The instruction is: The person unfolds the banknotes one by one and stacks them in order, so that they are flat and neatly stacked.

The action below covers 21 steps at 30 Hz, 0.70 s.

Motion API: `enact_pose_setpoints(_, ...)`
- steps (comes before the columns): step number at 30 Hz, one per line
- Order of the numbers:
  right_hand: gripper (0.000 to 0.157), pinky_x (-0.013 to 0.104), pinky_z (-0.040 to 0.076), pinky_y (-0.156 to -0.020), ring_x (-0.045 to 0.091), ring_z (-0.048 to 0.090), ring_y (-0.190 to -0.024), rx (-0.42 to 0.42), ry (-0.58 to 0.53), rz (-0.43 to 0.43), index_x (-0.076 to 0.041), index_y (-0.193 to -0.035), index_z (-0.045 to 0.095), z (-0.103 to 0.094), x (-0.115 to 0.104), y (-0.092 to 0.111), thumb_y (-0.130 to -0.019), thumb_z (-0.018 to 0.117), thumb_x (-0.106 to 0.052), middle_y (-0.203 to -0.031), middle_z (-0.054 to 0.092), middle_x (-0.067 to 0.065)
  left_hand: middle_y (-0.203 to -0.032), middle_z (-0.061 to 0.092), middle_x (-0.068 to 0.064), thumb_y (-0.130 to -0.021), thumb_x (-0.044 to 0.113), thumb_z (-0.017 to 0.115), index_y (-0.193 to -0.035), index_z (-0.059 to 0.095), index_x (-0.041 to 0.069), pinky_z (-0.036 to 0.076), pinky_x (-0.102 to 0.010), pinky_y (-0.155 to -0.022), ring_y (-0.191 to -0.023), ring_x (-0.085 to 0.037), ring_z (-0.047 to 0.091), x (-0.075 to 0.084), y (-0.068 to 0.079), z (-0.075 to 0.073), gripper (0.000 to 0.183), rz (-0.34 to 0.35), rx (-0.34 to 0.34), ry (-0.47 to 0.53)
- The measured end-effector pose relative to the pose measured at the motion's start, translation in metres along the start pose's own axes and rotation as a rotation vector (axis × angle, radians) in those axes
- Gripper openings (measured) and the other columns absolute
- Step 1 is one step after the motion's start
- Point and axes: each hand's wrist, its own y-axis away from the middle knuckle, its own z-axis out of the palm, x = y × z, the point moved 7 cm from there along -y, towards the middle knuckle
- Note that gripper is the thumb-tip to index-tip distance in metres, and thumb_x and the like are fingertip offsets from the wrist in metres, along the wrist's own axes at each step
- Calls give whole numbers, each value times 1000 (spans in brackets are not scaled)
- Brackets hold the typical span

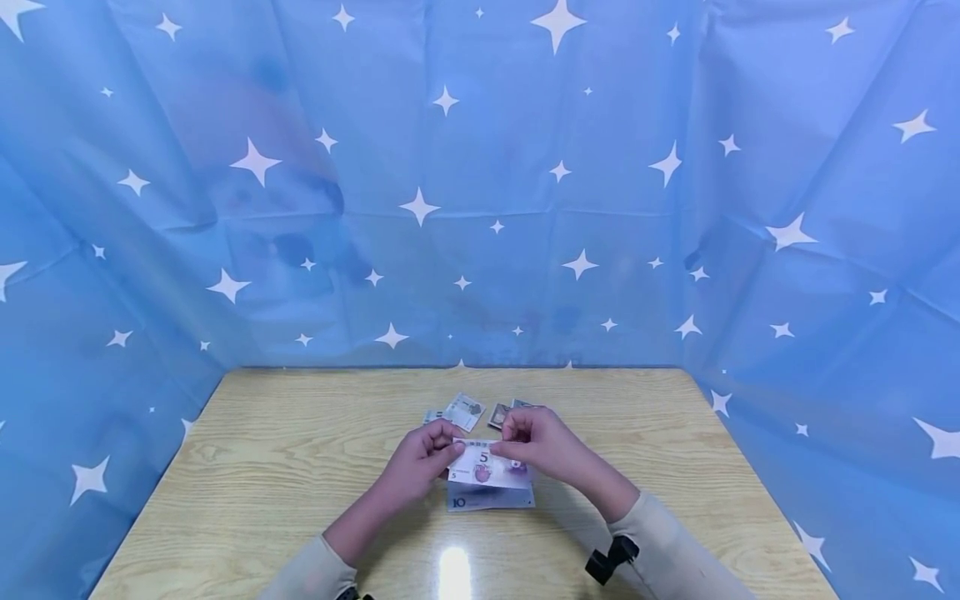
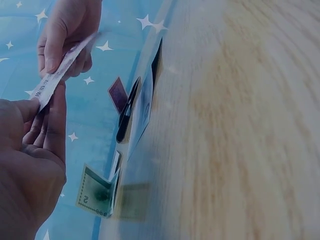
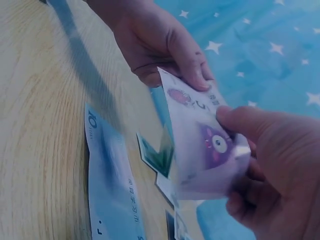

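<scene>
A purple play banknote point(image 1: 489, 468) marked 5 is stretched between both hands above the table. My left hand point(image 1: 422, 458) pinches its left end, thumb on the printed face. Along the upper right edge, my right hand point(image 1: 546, 446) grips the same note between thumb and curled fingers. The right wrist view shows the note's cartoon print point(image 3: 217, 145) and its bent lower end. Lower down lies a blue banknote point(image 1: 491, 498) marked 10, partly hidden under the purple one in the head view.
Farther back on the wood-grain table point(image 1: 300, 467) lie a pale greenish note point(image 1: 464, 412) at left and a small brownish note point(image 1: 498, 415) at right. In the left wrist view, a folded green note point(image 2: 95, 192) stands up. A blue star-patterned cloth point(image 1: 480, 250) surrounds the table.
</scene>
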Motion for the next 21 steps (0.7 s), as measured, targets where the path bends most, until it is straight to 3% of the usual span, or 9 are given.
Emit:
enact_pose_setpoints(14,8,26,50,-72,16,59,-83,32,52,12,-15,-105,80,-7,2,7,-99,85,-15,-91,67,-1,-111,79,-16,-109,0,65,-130,67,0,66,-33,-76,-93,-23,78,-3,2,-6,21,-28,16,32)
enact_pose_setpoints(21,16,29,53,-76,19,61,-90,3,69,17,-18,-115,83,-9,9,17,-101,81,-12,-100,70,-2,-100,75,-8,-103,3,76,-127,74,6,63,-30,-75,-87,-20,71,-3,5,-12,24,-24,1,-120)
